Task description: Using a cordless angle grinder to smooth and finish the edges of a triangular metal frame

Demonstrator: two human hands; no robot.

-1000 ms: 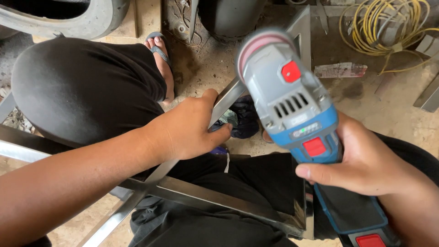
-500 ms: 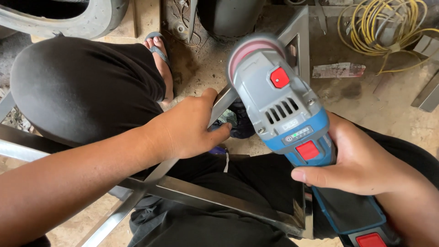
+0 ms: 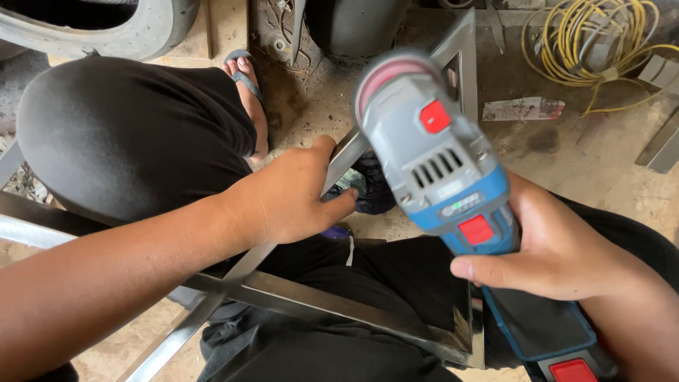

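Two hands at work over a steel frame [image 3: 332,301] laid across a lap in black trousers. Nearest, right hand [image 3: 566,251] wrapped around the body of a blue-and-grey grinder [image 3: 442,166], fingers curled shut, thumb pressed along the side just below a red switch; tool tilted up and away, blurred disc end uppermost, battery base low at the frame's near corner. Beside it, left hand [image 3: 293,198] closed over a slanting bar [image 3: 247,258] of the frame, fingers folded round the far edge, thumb lying on top. Beyond, one foot in a grey sandal [image 3: 244,78] on a dusty concrete floor [image 3: 566,163]. Farther off, a worn tyre [image 3: 92,25] at upper left, a tangle of yellow cable [image 3: 587,49] at upper right.
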